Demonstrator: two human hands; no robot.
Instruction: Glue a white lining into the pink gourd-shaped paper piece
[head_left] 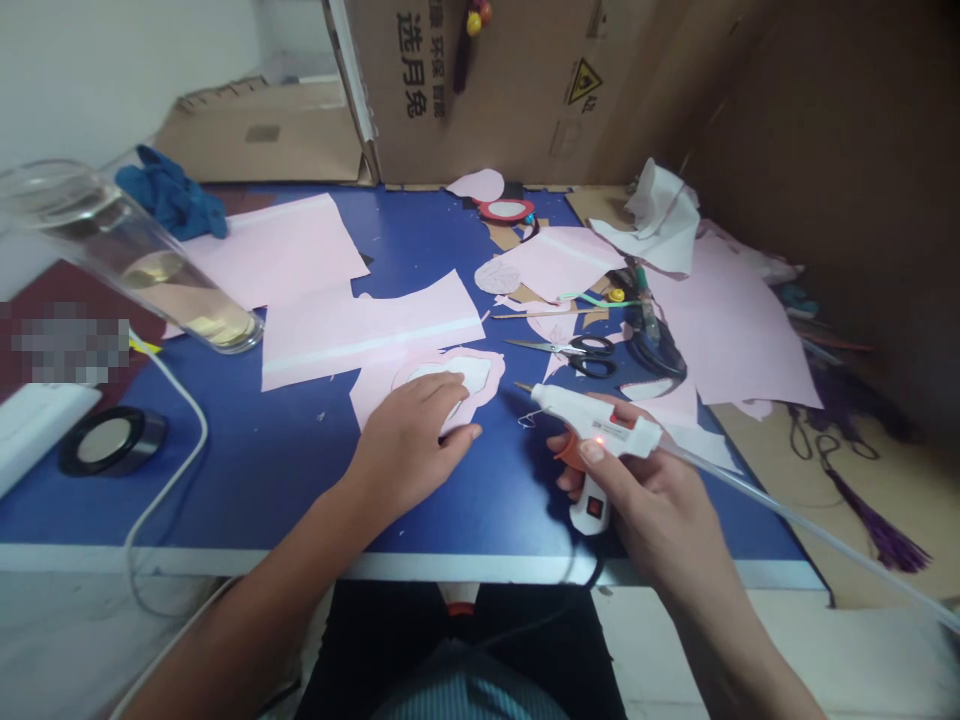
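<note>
My right hand (637, 480) is wrapped round a white hot glue gun (592, 415), fingers at its orange trigger. A small light glows on its side. The nozzle points left over the table, with a thin strand of glue hanging from it, and a long clear glue stick (787, 515) trails out of the back. My left hand (412, 435) lies across a pink paper cutout (489, 378) with a wavy edge, fingers stretched out and thumb apart. A white paper piece (474, 370) lies on the cutout, partly under my fingers.
Scissors (577, 350), pink paper sheets (375, 325) and scraps lie beyond my hands on the blue table (277, 500). At left are a tall clear bottle (187, 290) with liquid, a tape roll (112, 440) and a white cable (176, 385). A cardboard panel (517, 130) stands behind.
</note>
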